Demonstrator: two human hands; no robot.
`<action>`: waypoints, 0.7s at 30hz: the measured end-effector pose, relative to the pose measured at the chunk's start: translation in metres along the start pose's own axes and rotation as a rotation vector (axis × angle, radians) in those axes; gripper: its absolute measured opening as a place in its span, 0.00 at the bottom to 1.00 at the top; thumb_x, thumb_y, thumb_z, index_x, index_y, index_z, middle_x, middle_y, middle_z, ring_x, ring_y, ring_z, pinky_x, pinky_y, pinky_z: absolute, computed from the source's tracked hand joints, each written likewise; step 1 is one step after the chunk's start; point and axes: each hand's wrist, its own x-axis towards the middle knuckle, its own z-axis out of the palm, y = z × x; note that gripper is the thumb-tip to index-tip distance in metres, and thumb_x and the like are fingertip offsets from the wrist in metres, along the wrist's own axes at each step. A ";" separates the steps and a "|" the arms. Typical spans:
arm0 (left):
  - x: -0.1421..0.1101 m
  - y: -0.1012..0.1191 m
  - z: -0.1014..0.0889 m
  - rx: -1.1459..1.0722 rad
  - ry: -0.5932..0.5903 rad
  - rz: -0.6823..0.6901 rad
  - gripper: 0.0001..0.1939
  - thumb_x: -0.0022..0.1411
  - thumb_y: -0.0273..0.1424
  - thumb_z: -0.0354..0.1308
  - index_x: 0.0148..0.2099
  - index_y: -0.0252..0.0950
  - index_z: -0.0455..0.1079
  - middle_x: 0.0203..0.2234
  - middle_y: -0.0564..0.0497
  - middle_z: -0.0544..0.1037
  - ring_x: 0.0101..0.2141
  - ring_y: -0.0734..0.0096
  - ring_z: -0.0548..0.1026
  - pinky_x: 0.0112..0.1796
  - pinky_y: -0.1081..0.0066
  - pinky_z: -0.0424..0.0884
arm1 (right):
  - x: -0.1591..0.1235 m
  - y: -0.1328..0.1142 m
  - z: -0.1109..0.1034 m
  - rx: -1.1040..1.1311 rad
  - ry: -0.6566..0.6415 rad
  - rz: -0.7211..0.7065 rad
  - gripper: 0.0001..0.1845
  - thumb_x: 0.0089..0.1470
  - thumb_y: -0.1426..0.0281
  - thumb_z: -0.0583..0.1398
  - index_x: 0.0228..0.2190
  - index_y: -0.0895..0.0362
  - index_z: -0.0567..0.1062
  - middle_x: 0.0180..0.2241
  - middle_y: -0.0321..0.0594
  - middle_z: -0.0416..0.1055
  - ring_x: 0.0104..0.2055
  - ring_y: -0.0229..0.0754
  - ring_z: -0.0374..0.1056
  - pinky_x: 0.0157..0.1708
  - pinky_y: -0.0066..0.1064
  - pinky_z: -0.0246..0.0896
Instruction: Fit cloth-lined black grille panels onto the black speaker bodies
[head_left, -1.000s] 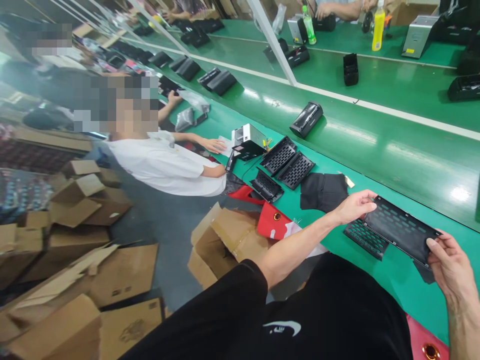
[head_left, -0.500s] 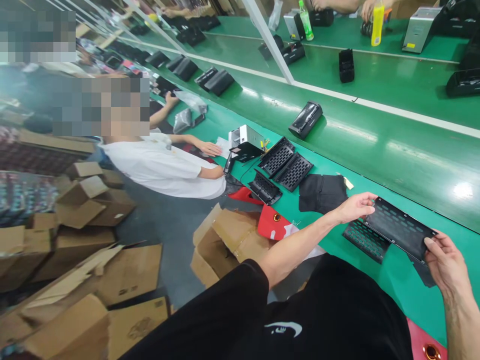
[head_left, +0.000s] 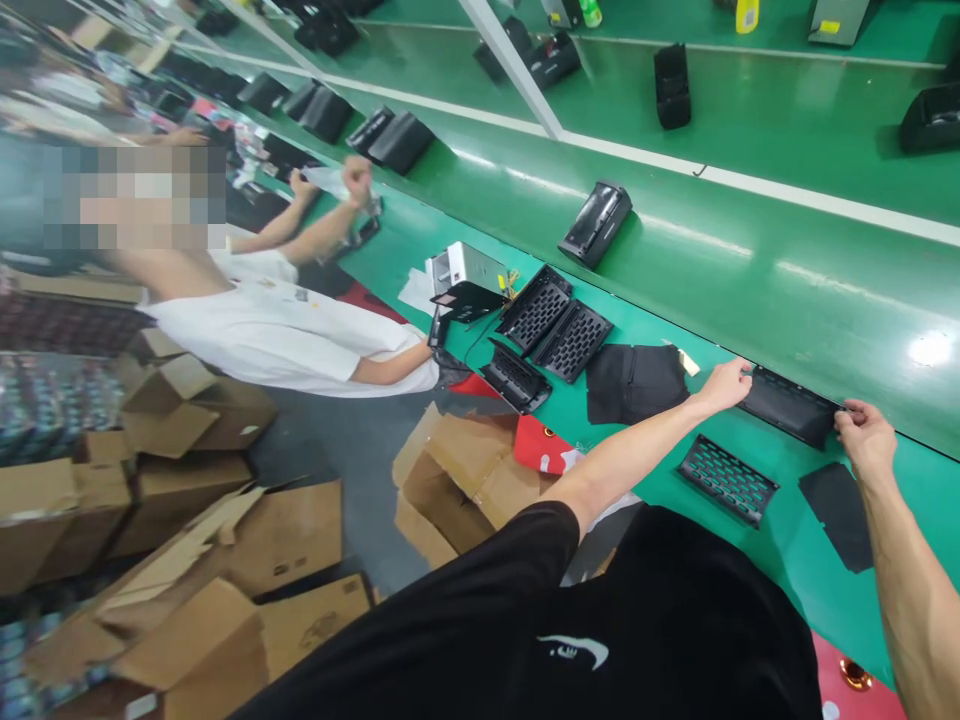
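Main item: black perforated panel (head_left: 787, 407), at the far edge of the green surface (head_left: 780, 570).
Left hand (head_left: 724, 387): fingers (head_left: 742, 370) narrow, together, tips at the panel's left end; cannot tell if gripping.
Right hand (head_left: 866, 435): fingers (head_left: 851, 412) curled over the panel's right end, holding it.
Beside the hands: black grille (head_left: 727, 480) and black sheet (head_left: 836, 515), both flat, apart from the panel.
Done so far: panel in both hands; black case (head_left: 596, 225) lying farther along, looks assembled (judged).
Left loose: pair of grilles (head_left: 534, 310), 1 single grille (head_left: 516, 375), black cloth (head_left: 636, 385), silver unit (head_left: 465, 268).
Nearby: co-worker in white shirt (head_left: 277, 340), both arms reaching along the bench; open cardboard box (head_left: 465, 480) by the edge.
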 end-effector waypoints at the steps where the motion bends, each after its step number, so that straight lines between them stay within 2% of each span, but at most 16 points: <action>1: 0.000 0.000 0.001 0.018 0.010 -0.007 0.20 0.71 0.29 0.52 0.61 0.34 0.73 0.37 0.48 0.84 0.42 0.66 0.82 0.51 0.68 0.75 | -0.006 0.001 -0.004 -0.034 0.012 0.027 0.25 0.50 0.49 0.58 0.40 0.56 0.77 0.30 0.41 0.75 0.31 0.47 0.71 0.39 0.40 0.68; 3: -0.002 0.001 0.001 0.053 0.026 -0.018 0.19 0.71 0.29 0.52 0.61 0.35 0.72 0.42 0.45 0.85 0.46 0.61 0.82 0.53 0.64 0.74 | -0.030 0.007 -0.015 -0.101 0.033 0.097 0.23 0.51 0.49 0.58 0.38 0.54 0.76 0.33 0.44 0.77 0.35 0.50 0.72 0.44 0.43 0.67; 6: -0.013 0.003 -0.002 0.106 0.094 -0.033 0.19 0.72 0.31 0.52 0.63 0.38 0.70 0.52 0.42 0.82 0.53 0.55 0.80 0.57 0.56 0.73 | -0.084 0.019 -0.024 -0.201 0.005 0.207 0.22 0.51 0.45 0.59 0.30 0.51 0.73 0.30 0.45 0.77 0.32 0.52 0.70 0.41 0.44 0.65; 9: -0.035 0.013 0.004 0.147 0.143 0.063 0.17 0.74 0.34 0.50 0.61 0.41 0.70 0.51 0.46 0.82 0.53 0.60 0.80 0.56 0.60 0.74 | -0.128 0.035 -0.019 -0.264 -0.031 0.307 0.22 0.49 0.44 0.60 0.27 0.50 0.73 0.27 0.46 0.77 0.28 0.51 0.67 0.35 0.43 0.62; 10: -0.043 0.018 0.011 0.160 0.102 0.120 0.16 0.75 0.36 0.50 0.59 0.42 0.71 0.49 0.48 0.83 0.51 0.62 0.81 0.54 0.63 0.74 | -0.136 0.039 -0.017 -0.271 -0.033 0.324 0.22 0.50 0.44 0.60 0.28 0.50 0.74 0.27 0.46 0.77 0.27 0.51 0.67 0.34 0.43 0.61; 12: -0.060 0.030 0.032 0.196 -0.075 0.216 0.15 0.75 0.39 0.50 0.53 0.42 0.75 0.44 0.49 0.85 0.48 0.62 0.82 0.53 0.64 0.75 | -0.143 0.047 -0.015 -0.258 -0.034 0.324 0.23 0.53 0.45 0.57 0.29 0.51 0.76 0.28 0.47 0.77 0.29 0.52 0.68 0.34 0.42 0.61; 15: -0.076 0.048 0.073 0.254 -0.312 0.217 0.18 0.73 0.45 0.52 0.52 0.41 0.77 0.45 0.46 0.85 0.50 0.56 0.82 0.53 0.61 0.75 | -0.141 0.054 -0.022 -0.179 -0.048 0.274 0.29 0.55 0.42 0.53 0.33 0.53 0.79 0.28 0.48 0.77 0.31 0.52 0.70 0.35 0.41 0.62; 18: -0.077 0.061 0.111 0.211 -0.383 0.108 0.25 0.70 0.52 0.56 0.52 0.36 0.77 0.46 0.41 0.85 0.52 0.51 0.82 0.53 0.59 0.76 | -0.139 0.058 -0.034 -0.079 -0.040 0.239 0.35 0.52 0.39 0.53 0.35 0.56 0.80 0.30 0.49 0.78 0.32 0.52 0.71 0.35 0.40 0.64; 19: -0.075 0.064 0.121 0.161 -0.403 0.075 0.25 0.69 0.52 0.57 0.50 0.35 0.78 0.43 0.41 0.85 0.49 0.52 0.83 0.51 0.60 0.76 | -0.139 0.059 -0.037 -0.044 -0.035 0.231 0.36 0.51 0.38 0.53 0.35 0.56 0.80 0.30 0.49 0.78 0.32 0.52 0.72 0.35 0.39 0.64; 21: -0.071 0.067 0.137 0.030 -0.448 0.043 0.19 0.69 0.46 0.59 0.42 0.35 0.79 0.31 0.46 0.84 0.39 0.59 0.84 0.47 0.65 0.77 | -0.142 0.062 -0.040 0.031 -0.028 0.220 0.35 0.48 0.37 0.56 0.34 0.55 0.80 0.31 0.49 0.78 0.33 0.52 0.71 0.35 0.39 0.65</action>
